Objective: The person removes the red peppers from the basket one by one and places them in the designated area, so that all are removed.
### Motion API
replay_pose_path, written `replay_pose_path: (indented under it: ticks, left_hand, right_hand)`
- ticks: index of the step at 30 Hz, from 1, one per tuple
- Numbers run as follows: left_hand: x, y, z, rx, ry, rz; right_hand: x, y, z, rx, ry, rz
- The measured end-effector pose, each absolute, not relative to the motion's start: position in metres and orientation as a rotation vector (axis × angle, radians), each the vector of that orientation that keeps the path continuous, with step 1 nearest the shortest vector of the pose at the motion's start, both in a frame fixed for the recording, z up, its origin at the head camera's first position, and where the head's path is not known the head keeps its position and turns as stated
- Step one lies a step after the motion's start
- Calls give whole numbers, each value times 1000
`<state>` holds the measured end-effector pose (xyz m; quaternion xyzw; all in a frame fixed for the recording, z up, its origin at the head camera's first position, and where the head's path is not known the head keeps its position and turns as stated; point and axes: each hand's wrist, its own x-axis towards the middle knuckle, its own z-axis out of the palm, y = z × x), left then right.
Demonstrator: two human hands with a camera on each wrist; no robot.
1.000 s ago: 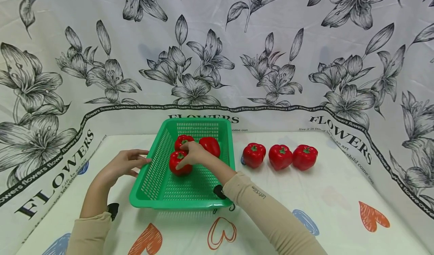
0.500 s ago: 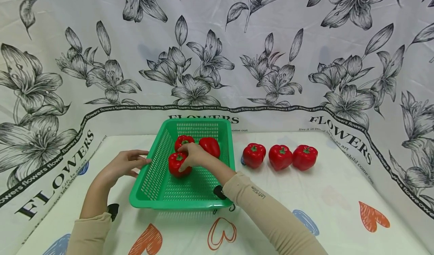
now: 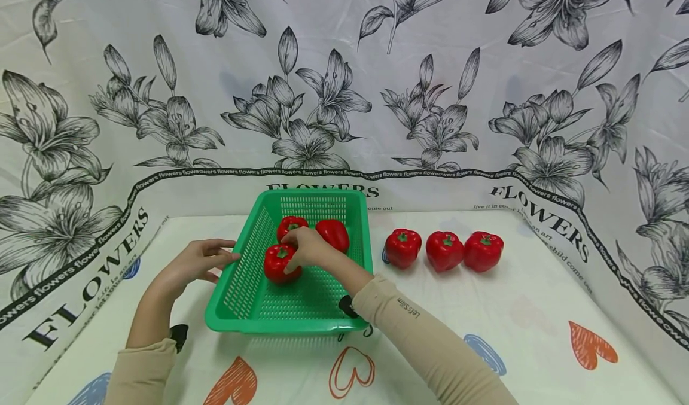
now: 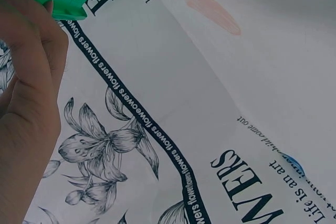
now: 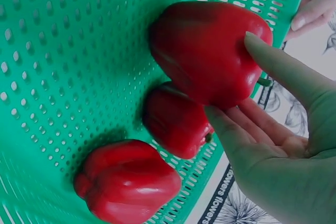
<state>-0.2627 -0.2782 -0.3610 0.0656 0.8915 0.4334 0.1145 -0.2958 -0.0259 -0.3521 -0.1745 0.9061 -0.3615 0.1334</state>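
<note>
My right hand (image 3: pixel 309 248) reaches into a green plastic basket (image 3: pixel 285 325) and holds a red bell pepper (image 3: pixel 281 265), thumb on one side and fingers on the other. In the right wrist view the pepper (image 5: pixel 210 51) has its green stem toward the palm. Another red bell pepper (image 5: pixel 176 121) lies close beside it, and a third pepper (image 5: pixel 131 182) rests near the basket's far right side. My left hand (image 3: pixel 194 261) touches the basket's left rim with its fingertips, fingers relaxed; in the left wrist view the hand (image 4: pixel 31 61) is partly cut off beside the green rim (image 4: pixel 71 14).
Several more bell peppers stand in a row right of the basket: a near one (image 3: pixel 402 247), a middle one (image 3: pixel 444 251) and an outer one (image 3: pixel 483 251). A white cloth (image 3: pixel 538 309) printed with hearts covers the table. Behind rises a flower-patterned curtain (image 3: pixel 430 189).
The pepper in my right hand has shifted slightly left and toward me inside the basket. My left hand has stayed at the rim, and the peppers outside have not moved.
</note>
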Motion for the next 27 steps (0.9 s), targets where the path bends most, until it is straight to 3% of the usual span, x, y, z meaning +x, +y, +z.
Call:
replay_pose_path:
  ticks: [16,27]
  left_hand:
    - [-263,-278,-363,202,2615,1277]
    - [-263,-279,-361,211,2625,1275]
  right_hand:
    - [-293,-24,-342,-578,2627,-1115]
    - [-287,-14,-314,-617,2594,-1245]
